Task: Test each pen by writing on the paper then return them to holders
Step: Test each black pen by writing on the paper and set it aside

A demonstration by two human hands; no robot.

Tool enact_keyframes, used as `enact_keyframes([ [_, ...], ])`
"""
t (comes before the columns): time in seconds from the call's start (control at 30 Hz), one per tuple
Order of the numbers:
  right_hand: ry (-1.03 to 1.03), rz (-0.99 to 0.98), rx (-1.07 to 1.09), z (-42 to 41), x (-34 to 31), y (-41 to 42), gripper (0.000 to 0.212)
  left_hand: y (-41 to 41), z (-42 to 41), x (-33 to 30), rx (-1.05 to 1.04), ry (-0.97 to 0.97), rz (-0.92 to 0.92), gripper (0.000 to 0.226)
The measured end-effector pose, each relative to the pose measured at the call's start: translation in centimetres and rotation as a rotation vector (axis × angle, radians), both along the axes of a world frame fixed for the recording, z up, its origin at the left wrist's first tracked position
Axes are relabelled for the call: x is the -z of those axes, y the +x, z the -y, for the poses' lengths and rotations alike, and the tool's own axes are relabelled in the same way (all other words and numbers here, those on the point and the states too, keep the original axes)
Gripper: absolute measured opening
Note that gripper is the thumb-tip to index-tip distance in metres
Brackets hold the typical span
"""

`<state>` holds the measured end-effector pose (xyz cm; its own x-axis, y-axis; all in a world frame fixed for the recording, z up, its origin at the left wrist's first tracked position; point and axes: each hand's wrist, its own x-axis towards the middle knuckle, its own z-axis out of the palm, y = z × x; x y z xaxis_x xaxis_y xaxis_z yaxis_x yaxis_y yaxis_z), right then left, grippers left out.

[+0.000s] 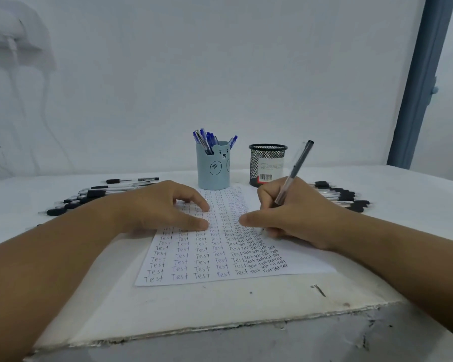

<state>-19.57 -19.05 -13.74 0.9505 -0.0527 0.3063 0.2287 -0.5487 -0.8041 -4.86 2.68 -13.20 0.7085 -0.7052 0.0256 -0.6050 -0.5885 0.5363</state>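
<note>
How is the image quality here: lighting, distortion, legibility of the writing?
Head view: soft, even light with faint shadows; wide-angle bending at the door frame; the paper has near rows readable, far rows blurring; the left hand and right hand are sharp.

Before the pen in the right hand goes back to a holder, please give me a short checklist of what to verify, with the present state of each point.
1. Right hand grips the black pen: ok.
2. Pen tip is on the paper, at the right-hand column of "Test" words: ok.
3. Fresh mark from this pen is readable: cannot tell, the hand hides the tip.
4. Left hand rests flat on the paper and steadies it: ok.
5. Black mesh holder stands upright with an open top, no pens showing above its rim: ok.
6. Blue bear holder holds blue pens only, so the black pen probably belongs in the mesh one: ok.
</note>
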Motion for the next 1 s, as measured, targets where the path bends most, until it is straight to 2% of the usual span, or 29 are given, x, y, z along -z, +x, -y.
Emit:
enact_keyframes([
  [0.1,-0.124,0.044,0.035,0.45,0.18,-0.11,0.042,0.04,0.02,0.01,0.001,0.015,-0.01,0.063],
  [0.3,-0.181,0.033,0.022,0.68,0.44,-0.26,0.036,-0.38,0.15,-0.12,0.005,-0.02,-0.046,0.044],
  [1.0,-0.204,0.023,0.029,0.58,0.56,-0.18,0.035,-0.17,-0.02,0.01,0.019,-0.022,-0.018,0.05],
])
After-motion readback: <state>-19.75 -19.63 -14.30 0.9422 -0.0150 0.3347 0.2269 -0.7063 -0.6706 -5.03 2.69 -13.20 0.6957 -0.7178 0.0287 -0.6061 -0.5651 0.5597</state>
